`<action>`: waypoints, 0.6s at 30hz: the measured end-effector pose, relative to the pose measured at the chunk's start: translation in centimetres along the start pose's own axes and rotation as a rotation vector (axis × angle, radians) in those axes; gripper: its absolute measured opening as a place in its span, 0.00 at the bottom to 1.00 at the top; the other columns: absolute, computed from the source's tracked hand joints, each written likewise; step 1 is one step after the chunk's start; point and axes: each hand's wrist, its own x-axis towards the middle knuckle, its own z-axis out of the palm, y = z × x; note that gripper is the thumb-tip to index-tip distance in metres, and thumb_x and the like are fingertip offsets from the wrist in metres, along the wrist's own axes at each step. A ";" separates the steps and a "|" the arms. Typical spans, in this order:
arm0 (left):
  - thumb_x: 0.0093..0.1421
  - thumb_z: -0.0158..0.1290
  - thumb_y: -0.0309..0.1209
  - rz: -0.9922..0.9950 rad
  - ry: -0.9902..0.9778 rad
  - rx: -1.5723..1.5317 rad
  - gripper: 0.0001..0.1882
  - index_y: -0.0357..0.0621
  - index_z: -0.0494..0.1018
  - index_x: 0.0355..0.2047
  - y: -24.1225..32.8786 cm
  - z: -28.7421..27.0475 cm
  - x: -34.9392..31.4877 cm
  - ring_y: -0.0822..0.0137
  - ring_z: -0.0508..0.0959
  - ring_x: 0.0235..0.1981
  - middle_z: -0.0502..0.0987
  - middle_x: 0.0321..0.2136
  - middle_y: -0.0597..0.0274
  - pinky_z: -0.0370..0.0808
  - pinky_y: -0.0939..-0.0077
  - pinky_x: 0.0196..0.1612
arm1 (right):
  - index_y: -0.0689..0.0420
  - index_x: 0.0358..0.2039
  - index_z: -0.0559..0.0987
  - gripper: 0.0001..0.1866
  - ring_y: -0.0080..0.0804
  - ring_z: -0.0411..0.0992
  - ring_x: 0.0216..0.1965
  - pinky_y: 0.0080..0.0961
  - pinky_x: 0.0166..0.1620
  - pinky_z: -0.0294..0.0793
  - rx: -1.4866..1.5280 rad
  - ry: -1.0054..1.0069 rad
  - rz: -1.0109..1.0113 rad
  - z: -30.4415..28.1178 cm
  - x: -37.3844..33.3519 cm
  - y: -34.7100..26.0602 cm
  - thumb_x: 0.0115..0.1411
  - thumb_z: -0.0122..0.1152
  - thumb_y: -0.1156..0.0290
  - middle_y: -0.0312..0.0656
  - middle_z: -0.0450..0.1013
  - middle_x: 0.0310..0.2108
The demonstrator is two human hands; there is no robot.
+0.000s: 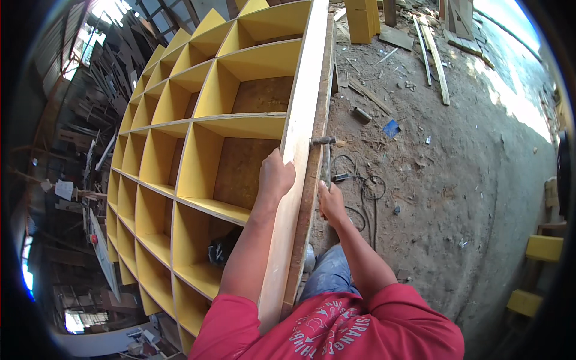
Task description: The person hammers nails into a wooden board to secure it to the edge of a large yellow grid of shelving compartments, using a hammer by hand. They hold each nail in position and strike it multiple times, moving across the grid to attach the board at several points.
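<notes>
holding hammer (324,141) in right hand (331,203), with fingers wrapped firmly around the lower handle. pointing handle away from body, with head set crosswise over worn brown plank (313,174), right at the right long edge of pale wooden board (307,84). cannot tell about contact between head and board.

clasping left long edge of the board with left hand (277,177), a bit nearer the body than the hammer head. pinching that edge between thumb on the upper face and fingers curled down on the grid side; cannot see fingertips.

running lengthwise, in the case of the board, along right edge of yellow grid frame (201,162), with the plank close alongside on the other side. in a compartment near the frame's lower right corner, dark object (221,247), too shaded to identify.

on dirt ground (444,198), right of the plank: black cord (343,177) looped near right hand, blue scrap (392,128) and small cylinder (362,114) farther off, long wood strips (435,63) toward the far edge. wearing red shirt (342,330) and blue jeans (329,273), both close to the plank's near end.
</notes>
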 end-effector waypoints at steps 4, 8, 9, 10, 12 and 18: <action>0.62 0.57 0.30 -0.019 -0.025 0.027 0.18 0.26 0.75 0.48 0.7 0.0 -0.2 0.30 0.81 0.46 0.81 0.40 0.26 0.78 0.44 0.52 | 0.54 0.36 0.69 0.18 0.20 0.56 0.11 0.25 0.13 0.59 0.096 -0.068 0.079 -2.7 -0.5 0.2 0.78 0.50 0.53 0.29 0.59 0.17; 0.64 0.55 0.30 -0.022 -0.081 -0.058 0.18 0.26 0.74 0.49 0.0 0.5 -0.2 0.28 0.81 0.43 0.81 0.38 0.25 0.78 0.41 0.49 | 0.53 0.38 0.69 0.19 0.19 0.56 0.12 0.25 0.14 0.60 0.000 -0.195 0.292 -5.9 -0.2 -4.1 0.78 0.51 0.51 0.28 0.59 0.18; 0.64 0.54 0.29 -0.057 -0.099 -0.117 0.19 0.26 0.73 0.50 0.0 0.3 -0.4 0.28 0.81 0.43 0.81 0.37 0.26 0.78 0.42 0.49 | 0.53 0.38 0.69 0.19 0.19 0.56 0.12 0.25 0.14 0.60 -0.022 -0.187 0.308 -6.3 0.1 -5.8 0.78 0.51 0.51 0.28 0.59 0.18; 0.64 0.53 0.29 -0.097 -0.114 -0.174 0.19 0.26 0.72 0.52 0.3 -0.1 -0.4 0.28 0.81 0.43 0.81 0.36 0.27 0.79 0.42 0.48 | 0.53 0.38 0.69 0.19 0.19 0.56 0.12 0.25 0.14 0.60 -0.066 -0.224 0.389 -6.7 0.5 -7.6 0.78 0.51 0.51 0.27 0.59 0.17; 0.66 0.53 0.29 -0.168 -0.199 -0.267 0.20 0.29 0.71 0.54 1.4 -1.1 0.6 0.28 0.80 0.45 0.81 0.38 0.28 0.78 0.44 0.48 | 0.53 0.38 0.69 0.18 0.18 0.56 0.12 0.25 0.13 0.60 -0.139 -0.245 0.513 -8.0 1.5 -10.8 0.78 0.51 0.51 0.27 0.59 0.17; 0.66 0.51 0.25 -0.239 -0.243 -0.471 0.25 0.31 0.66 0.63 0.9 -1.9 1.4 0.28 0.79 0.46 0.79 0.45 0.28 0.79 0.47 0.49 | 0.56 0.42 0.71 0.20 0.17 0.57 0.12 0.24 0.14 0.61 -0.434 -0.348 0.707 -9.6 6.2 -17.1 0.78 0.52 0.50 0.27 0.59 0.17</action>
